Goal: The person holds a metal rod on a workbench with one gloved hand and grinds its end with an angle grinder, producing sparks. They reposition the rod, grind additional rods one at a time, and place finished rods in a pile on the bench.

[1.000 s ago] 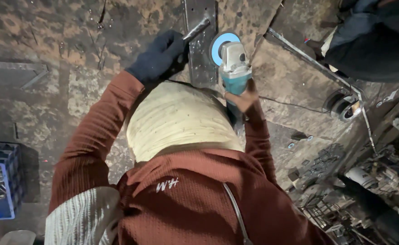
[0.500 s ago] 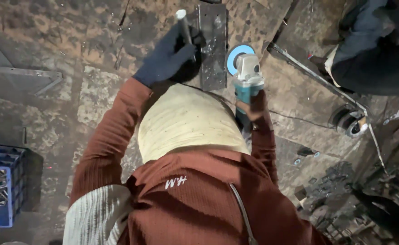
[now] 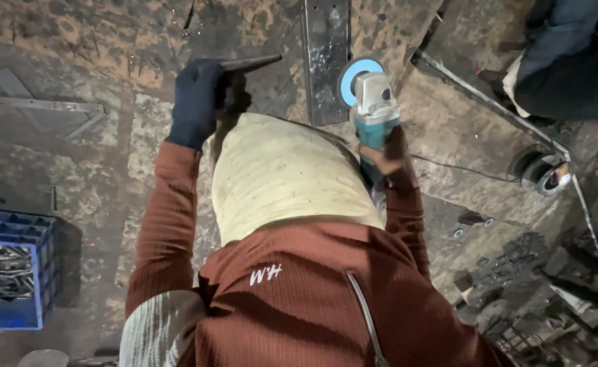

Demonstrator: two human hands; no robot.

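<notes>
Left hand point(image 3: 199, 102), gloved, grips a dark metal bar point(image 3: 248, 64) just left of the steel plate point(image 3: 326, 61) on the floor. Right hand point(image 3: 386, 155) clasps the grinder point(image 3: 374, 102), disc at the plate's right edge. Grinding looks paused; resuming needs a steadied bar and a lowered disc.

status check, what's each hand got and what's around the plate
Left hand, dark glove, shut on metal bar. Right hand shut on teal angle grinder, disc beside steel plate. Nothing blocking plate.
</notes>
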